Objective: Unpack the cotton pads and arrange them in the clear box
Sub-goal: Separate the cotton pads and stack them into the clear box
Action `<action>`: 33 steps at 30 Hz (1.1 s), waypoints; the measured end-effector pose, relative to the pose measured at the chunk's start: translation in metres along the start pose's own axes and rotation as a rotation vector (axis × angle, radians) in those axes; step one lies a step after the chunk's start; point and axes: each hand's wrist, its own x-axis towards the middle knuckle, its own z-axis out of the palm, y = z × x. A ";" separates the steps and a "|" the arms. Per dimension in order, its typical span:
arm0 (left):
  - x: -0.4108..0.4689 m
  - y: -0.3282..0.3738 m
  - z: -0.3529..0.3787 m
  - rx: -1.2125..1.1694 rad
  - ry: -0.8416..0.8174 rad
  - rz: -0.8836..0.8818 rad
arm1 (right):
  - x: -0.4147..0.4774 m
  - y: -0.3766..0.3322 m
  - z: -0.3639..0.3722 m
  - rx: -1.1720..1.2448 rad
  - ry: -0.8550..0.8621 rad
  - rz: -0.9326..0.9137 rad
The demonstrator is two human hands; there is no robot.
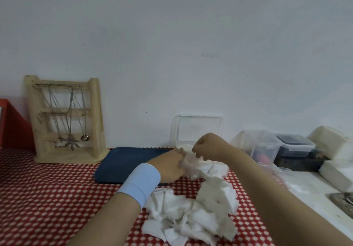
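You gripped a clump of cotton pads [188, 162]
Your left hand [168, 164] and right hand [208, 147] both pinched it, fingers curled, near the clear box [198, 129]

We record a red tablecloth [47, 198] with a white dot pattern, a dark blue tray [122, 161], white cotton pads [191, 215], a light blue wristband [140, 183], a pale wood jewellery stand [95, 119], a red box [13, 123] and a white wall [191, 35].
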 end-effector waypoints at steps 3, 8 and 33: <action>-0.002 0.004 -0.001 -0.057 0.143 -0.011 | -0.018 0.008 -0.006 -0.282 0.035 -0.019; -0.012 0.016 0.005 -0.176 0.355 -0.005 | -0.031 0.006 0.015 -0.681 0.039 -0.020; -0.009 0.018 0.014 -1.322 0.434 -0.210 | -0.039 0.056 0.005 -0.315 0.119 0.240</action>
